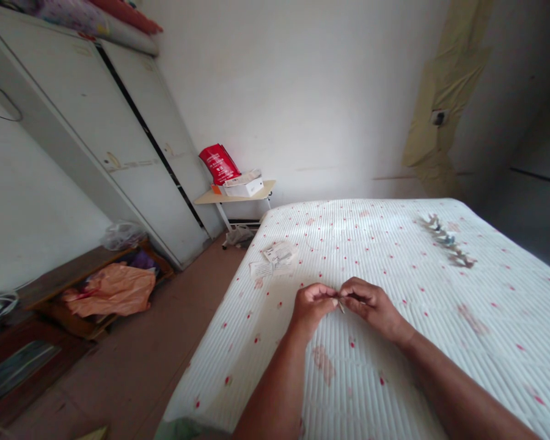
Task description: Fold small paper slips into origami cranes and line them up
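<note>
Above the bed's white quilted cover (348, 391), my left hand (314, 304) and my right hand (371, 305) meet, thumbs and fingertips pinched together. Between them is a small, thin, brownish-grey piece (341, 305), mostly covered by the fingers; its kind is too small to make out. Beyond my left hand lie printed paper sheets (279, 252), flat on the cover. Farther off to the right, several small twisted or folded pieces (447, 240) in grey, blue and brown form a slanting row.
A small table (206, 197) at the far left corner of the bed bears a red bag (219, 164) and a white box (245, 188). A sliding-door wardrobe (132, 171) stands left. An orange plastic bag (112, 290) lies on low wooden furniture. A wall socket (439, 117) is at right.
</note>
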